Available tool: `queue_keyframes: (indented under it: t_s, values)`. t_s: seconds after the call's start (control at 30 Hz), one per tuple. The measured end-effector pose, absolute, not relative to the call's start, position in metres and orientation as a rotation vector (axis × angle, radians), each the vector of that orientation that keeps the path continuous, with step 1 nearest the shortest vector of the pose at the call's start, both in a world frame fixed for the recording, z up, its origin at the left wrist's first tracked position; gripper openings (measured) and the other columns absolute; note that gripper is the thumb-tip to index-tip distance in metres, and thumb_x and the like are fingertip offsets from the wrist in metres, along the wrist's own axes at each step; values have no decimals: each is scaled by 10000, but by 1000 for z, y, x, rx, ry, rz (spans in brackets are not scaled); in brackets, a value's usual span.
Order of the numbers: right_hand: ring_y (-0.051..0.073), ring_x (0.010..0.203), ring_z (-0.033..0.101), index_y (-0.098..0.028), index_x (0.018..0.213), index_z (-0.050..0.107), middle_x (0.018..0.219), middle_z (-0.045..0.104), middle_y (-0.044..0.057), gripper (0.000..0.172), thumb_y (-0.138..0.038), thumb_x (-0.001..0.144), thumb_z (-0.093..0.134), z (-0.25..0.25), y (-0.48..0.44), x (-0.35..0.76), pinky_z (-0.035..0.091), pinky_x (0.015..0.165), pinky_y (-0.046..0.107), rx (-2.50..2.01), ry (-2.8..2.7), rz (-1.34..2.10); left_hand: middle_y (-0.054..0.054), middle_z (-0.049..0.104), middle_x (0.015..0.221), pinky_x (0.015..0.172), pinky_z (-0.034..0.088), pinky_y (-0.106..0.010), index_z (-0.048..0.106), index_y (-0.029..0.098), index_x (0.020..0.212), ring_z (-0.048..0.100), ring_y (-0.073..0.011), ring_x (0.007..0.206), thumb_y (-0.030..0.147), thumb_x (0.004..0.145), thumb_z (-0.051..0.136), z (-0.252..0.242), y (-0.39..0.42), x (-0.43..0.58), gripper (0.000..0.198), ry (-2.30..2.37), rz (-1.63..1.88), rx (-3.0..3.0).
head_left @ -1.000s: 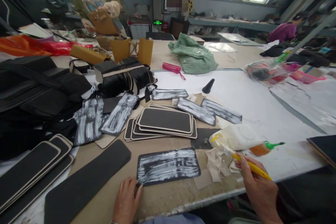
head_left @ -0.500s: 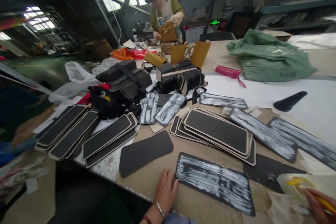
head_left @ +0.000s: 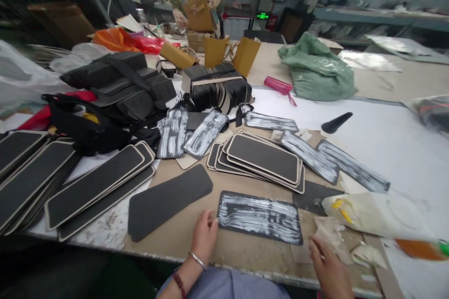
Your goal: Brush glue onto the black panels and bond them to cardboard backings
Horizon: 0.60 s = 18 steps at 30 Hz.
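A dark rectangular panel (head_left: 259, 217) streaked with white paste lies flat on the brown board in front of me. My left hand (head_left: 205, 232) rests at its left edge, fingers loosely bent and apart, gripping nothing I can see. Near the panel's lower right corner is my right hand (head_left: 328, 264), fingers apart and holding nothing. A plain dark panel (head_left: 170, 201) lies to the left. Behind the coated panel sits a stack of light-edged dark panels (head_left: 264, 156). At the right, something yellow (head_left: 343, 210) sits in the mouth of a pale container (head_left: 379, 215).
More white-streaked panels (head_left: 310, 156) lie behind and to the right. Stacked panels (head_left: 98, 182) fill the left. Black bundles (head_left: 217, 86), a green bag (head_left: 319, 67) and a pink pouch (head_left: 278, 85) stand farther back. Across the table, a person holds a tan handbag (head_left: 199, 14).
My right hand has let go of the yellow-handled tool and moved left towards the coated panel. My left hand stays at the panel's left edge. The view has shifted right and down.
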State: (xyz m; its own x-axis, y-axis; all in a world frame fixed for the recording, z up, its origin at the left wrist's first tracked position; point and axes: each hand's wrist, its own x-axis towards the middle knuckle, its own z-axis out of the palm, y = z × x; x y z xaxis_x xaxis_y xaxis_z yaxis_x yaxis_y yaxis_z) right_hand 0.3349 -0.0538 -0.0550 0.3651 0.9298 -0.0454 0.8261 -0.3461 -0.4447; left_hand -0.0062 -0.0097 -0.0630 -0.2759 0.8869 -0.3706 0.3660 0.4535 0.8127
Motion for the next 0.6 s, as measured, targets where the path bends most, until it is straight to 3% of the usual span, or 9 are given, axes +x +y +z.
queue_keyframes:
  t_s: [0.1,0.2,0.37,0.6]
  values:
    - [264,799,623,-172,812,608,839,669,146,429,-417,704,273,-64,-42,305,480,748,374,-2359,-1489,426,-96,645,882,723,493,-322,557,138,981,620,-195,798,230,741,428,-66,0,-7,288,1797,705,1026]
    - [270,845,616,-157,803,607,876,662,167,413,-383,682,284,-71,-36,307,471,780,374,-2410,-1370,454,-68,654,774,681,475,-290,587,146,886,615,-186,751,222,744,405,-68,8,-8,243,1767,682,1058]
    - [277,764,627,-200,710,617,759,668,116,344,-439,642,378,-76,-34,323,508,649,367,-2295,-1139,676,-7,595,587,601,425,-261,555,179,589,561,-168,630,262,732,406,-68,12,-8,222,1718,669,1120]
    - [272,587,610,-225,643,635,624,654,60,336,-509,514,511,-74,-30,327,511,516,374,-2147,-823,940,-19,601,606,593,434,-259,548,171,631,562,-170,628,266,727,405,-67,7,-6,197,1631,655,1138]
